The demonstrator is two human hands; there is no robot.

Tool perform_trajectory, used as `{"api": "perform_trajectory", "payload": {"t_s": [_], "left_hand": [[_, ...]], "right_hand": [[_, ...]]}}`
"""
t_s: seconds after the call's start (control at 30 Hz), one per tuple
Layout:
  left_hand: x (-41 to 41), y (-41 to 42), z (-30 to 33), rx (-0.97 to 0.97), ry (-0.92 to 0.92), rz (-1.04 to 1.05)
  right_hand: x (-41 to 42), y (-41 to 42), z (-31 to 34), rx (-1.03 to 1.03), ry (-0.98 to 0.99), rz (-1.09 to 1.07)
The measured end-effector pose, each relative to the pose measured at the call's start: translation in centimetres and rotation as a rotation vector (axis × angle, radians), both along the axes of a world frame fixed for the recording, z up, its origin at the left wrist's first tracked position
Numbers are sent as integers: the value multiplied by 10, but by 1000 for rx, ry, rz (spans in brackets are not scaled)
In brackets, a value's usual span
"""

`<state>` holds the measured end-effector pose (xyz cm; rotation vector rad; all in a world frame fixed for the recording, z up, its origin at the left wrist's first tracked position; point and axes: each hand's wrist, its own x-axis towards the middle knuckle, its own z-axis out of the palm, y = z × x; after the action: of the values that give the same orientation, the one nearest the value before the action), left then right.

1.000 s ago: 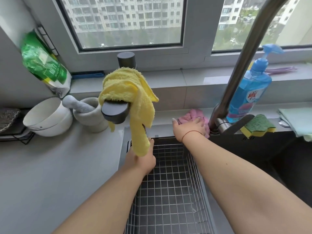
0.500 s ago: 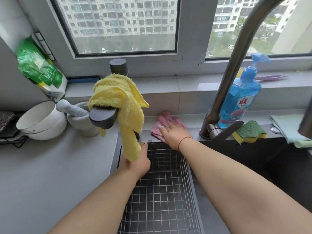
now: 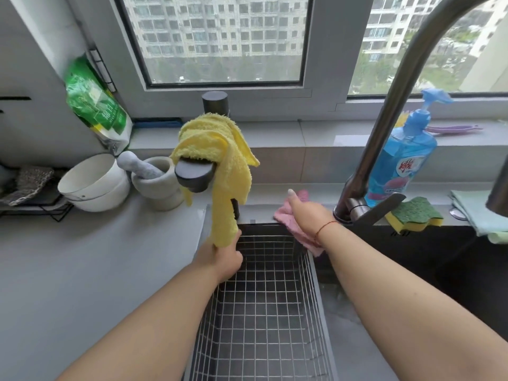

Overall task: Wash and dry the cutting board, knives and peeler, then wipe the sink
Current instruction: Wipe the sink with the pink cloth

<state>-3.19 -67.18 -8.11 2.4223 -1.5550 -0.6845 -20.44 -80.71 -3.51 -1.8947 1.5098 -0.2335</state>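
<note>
In the head view, the left hand point(image 3: 220, 261) is seen curled into a fist at the back left corner of the wire basket point(image 3: 264, 306), with the hanging tail of the yellow cloth point(image 3: 220, 171) pinched between its thumb and fingers; the rest of that cloth is draped over a dark round-ended spout point(image 3: 195, 176) that stands above the counter point(image 3: 82, 270). The right hand point(image 3: 309, 215) is laid on the pink cloth point(image 3: 298, 228) at the back rim of the sink point(image 3: 343, 320), with one finger stretched forward past the cloth; whether the other fingers are curled into the cloth cannot be told, as they are hidden under the hand. One corner of the pink cloth hangs down over the rim, just inside the basket's right wall. The tall grey faucet point(image 3: 384, 127) rises just right of the right hand, and a blue soap bottle point(image 3: 404, 158) and a green and yellow sponge point(image 3: 415, 214) stand behind and beside it. A mortar with its pestle point(image 3: 154, 174) and a white bowl point(image 3: 93, 182) sit on the counter at the left. Against the frame half a second earlier, the pink cloth has been drawn forward from the ledge, so that part of it now droops over the sink edge, and the right hand has shifted with it toward the faucet. The left hand's hold on the yellow cloth is unchanged.
</note>
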Motion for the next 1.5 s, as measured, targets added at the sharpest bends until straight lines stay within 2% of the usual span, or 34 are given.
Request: {"api": "perform_trajectory", "payload": {"t_s": [0.13, 0.27, 0.33, 0.37, 0.4, 0.47, 0.53, 0.6, 0.63, 0.73, 0.83, 0.87, 0.9, 0.97, 1.07, 1.13, 1.2, 1.33, 1.5], "left_hand": [[10, 25, 11, -90, -8, -28], [20, 53, 19, -120, 14, -13], [29, 72, 23, -141, 12, 54], [33, 82, 24, -159, 4, 96], [38, 91, 26, -163, 2, 157], [46, 115, 32, -173, 27, 261], [50, 134, 36, -195, 65, 319], [49, 158, 41, -211, 104, 343], [46, 167, 44, -214, 117, 359], [39, 200, 51, -220, 141, 408], [35, 226, 53, -254, 152, 393], [34, 234, 54, -262, 156, 390], [33, 242, 54, -272, 160, 390], [31, 256, 53, -277, 162, 399], [28, 274, 51, -293, 157, 408], [28, 284, 47, -319, 171, 430], [29, 291, 43, -361, 184, 442], [31, 291, 44, -417, 168, 481], [24, 288, 47, -383, 125, 440]], "right_hand": [[13, 18, 18, 119, -209, -9], [38, 78, 14, -47, -133, 283], [55, 99, 0, -78, 42, 394], [63, 112, -4, 84, -35, 344], [69, 124, -10, 95, -179, 338], [84, 153, -10, 46, -235, 426], [97, 175, -17, -26, -97, 620], [106, 205, -22, -183, 89, 785], [108, 216, -25, -233, 155, 803], [110, 253, -33, -277, 192, 830], [102, 267, -26, -213, -68, 705], [99, 265, -23, -269, -152, 634], [97, 260, -19, -338, -155, 575], [97, 250, -18, -352, 4, 547], [106, 252, -23, -227, 297, 706], [107, 268, -22, -265, 349, 758], [100, 289, -18, -329, 269, 753], [81, 341, -20, -233, 5, 793], [51, 399, -37, -331, 14, 948]]}}
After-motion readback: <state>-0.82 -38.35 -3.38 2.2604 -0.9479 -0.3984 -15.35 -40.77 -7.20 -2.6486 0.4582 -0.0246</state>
